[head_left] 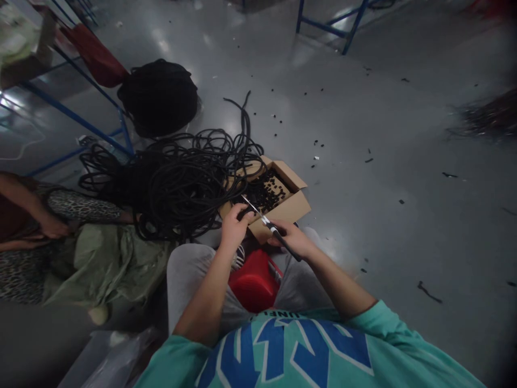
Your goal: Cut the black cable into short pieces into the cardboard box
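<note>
My right hand (pixel 291 238) is wrapped round a pair of black-handled shears (pixel 273 230), whose slim metal blades point up and left over a cardboard box. Short black pieces (pixel 269 191) lie loose inside that open box (pixel 291 209). Beside the blade tips, my left hand (pixel 235 226) is closed on a black cord (pixel 244 214); its fingers hide part of it. A big tangled heap of black cord (pixel 177 178) spreads left of the box and partly over its edge.
A dark round bundle (pixel 160 99) stands behind the heap, near a blue metal frame (pixel 76 117). Another person's hand (pixel 55 227) is at the left, by green cloth (pixel 109 264). A red object (pixel 255 283) sits between my legs. Black scraps (pixel 319 143) dot the grey floor.
</note>
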Demonstrator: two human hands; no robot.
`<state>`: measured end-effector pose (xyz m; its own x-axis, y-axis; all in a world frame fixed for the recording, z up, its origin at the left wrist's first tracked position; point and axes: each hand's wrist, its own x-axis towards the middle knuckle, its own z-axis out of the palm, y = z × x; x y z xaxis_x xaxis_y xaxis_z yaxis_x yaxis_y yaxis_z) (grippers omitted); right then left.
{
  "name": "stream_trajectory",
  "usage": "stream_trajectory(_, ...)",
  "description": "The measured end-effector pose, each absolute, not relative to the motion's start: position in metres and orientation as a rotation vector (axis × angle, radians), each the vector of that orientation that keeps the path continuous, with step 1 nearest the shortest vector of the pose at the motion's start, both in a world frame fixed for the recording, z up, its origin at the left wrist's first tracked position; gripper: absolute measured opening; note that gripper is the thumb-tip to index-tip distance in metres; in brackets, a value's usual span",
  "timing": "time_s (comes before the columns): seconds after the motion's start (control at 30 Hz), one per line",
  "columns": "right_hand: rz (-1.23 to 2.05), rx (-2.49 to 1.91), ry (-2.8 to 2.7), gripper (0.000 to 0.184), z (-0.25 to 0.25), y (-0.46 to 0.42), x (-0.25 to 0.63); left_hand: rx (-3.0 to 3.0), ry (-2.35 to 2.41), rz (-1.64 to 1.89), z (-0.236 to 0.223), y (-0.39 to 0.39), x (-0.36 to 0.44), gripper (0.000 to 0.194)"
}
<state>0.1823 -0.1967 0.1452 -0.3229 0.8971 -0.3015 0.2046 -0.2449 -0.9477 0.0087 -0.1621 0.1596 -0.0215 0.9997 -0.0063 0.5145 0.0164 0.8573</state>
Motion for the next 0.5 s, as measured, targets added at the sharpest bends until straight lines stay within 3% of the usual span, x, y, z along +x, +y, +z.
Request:
stream_trajectory(0.33,1.537,-1.373,-1.525,0.039,0.138,-0.192,0.189,1.857,1.702,0.686,0.160,-0.153,0.004,0.016)
stream_trajectory(0.5,1.730,-1.404,-1.314,0.037,0.133,-0.188,0.187,1.892,1.662,0.676,0.157,-0.140,0.006,0.013)
